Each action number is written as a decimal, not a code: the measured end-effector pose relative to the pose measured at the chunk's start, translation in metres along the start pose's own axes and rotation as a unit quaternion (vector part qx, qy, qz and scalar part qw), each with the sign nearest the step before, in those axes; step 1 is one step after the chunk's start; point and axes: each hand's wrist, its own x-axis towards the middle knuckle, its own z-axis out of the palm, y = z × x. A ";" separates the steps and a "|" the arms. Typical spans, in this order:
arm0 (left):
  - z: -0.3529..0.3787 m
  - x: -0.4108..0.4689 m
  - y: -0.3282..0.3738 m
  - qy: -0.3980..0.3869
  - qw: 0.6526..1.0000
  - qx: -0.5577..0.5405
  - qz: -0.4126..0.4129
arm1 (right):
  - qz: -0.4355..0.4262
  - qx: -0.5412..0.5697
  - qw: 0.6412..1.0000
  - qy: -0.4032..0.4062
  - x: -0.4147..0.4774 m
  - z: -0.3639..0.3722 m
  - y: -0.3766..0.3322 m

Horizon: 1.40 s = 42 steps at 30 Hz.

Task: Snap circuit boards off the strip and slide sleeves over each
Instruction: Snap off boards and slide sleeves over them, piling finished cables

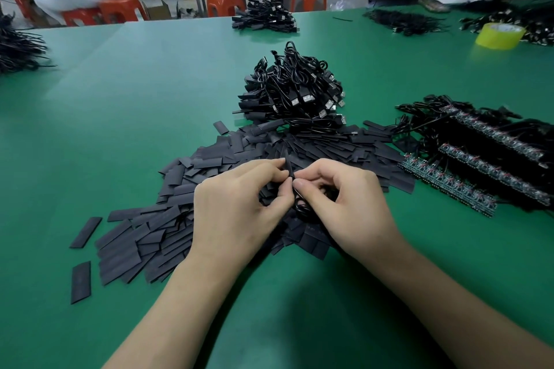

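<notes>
My left hand [236,207] pinches a flat black sleeve [288,163] that stands edge-on between thumb and fingers. My right hand [341,201] meets it fingertip to fingertip and grips a small board with a looped black cable [301,207]; the board itself is hidden by my fingers. Both hands hover over a wide pile of loose black sleeves [168,225]. Strips of circuit boards [446,184] with red wires and black cables lie to the right. Behind the sleeves rises a heap of sleeved USB cables [296,93].
The green table [150,93] also carries a roll of yellow tape [499,36] at the far right, more cable piles [265,19] at the back and a bundle [18,48] at the left edge. Other people work at the far right and behind.
</notes>
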 end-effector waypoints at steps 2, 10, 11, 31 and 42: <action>0.001 0.001 0.000 0.011 0.999 0.024 0.018 | -0.013 -0.010 1.000 0.001 0.000 0.000 0.000; 0.003 0.001 -0.002 0.011 0.996 -0.076 -0.054 | 0.011 0.039 0.999 0.015 0.003 -0.003 0.002; 0.003 0.002 -0.002 0.001 0.989 -0.114 -0.094 | 0.019 0.053 0.998 0.014 0.004 -0.004 0.002; 0.005 0.005 -0.011 -0.017 0.861 -0.417 -0.292 | 0.058 0.136 0.988 -0.037 0.006 -0.006 0.005; 0.003 0.010 -0.020 0.056 0.773 -0.524 -0.352 | -0.001 -0.102 0.983 -0.153 0.008 -0.032 -0.009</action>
